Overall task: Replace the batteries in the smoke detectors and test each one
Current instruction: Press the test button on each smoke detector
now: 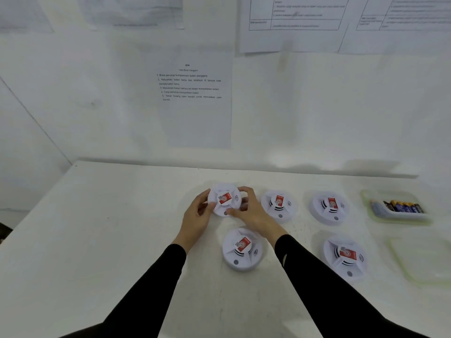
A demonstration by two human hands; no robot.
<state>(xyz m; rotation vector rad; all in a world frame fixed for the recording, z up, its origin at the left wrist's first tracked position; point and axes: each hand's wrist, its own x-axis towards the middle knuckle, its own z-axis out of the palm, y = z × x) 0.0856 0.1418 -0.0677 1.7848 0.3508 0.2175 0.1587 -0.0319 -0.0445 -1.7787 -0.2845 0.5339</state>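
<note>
Centre of the frame, just above the middle of the white table, and both hands are on the same smoke detector. The left hand curls round its left edge, fingers bent against the rim. The right hand wraps the right side, fingers hooked over the far rim and the thumb down at the front edge, right by the small grey button. The red sticker faces up between the two hands. I cannot tell whether it is lifted or resting on the table.

Four more sit untouched. To the right, in the same row, come the middle detector and then the far detector. Below the hands, between the two black sleeves, lies the near detector, and at lower right the corner detector. All show red stickers and lie apart from each other.

At the right edge, a clear tray holds batteries lying side by side. Just below it lies a second tray. On the wall above, a printed sheet carries numbered steps.
</note>
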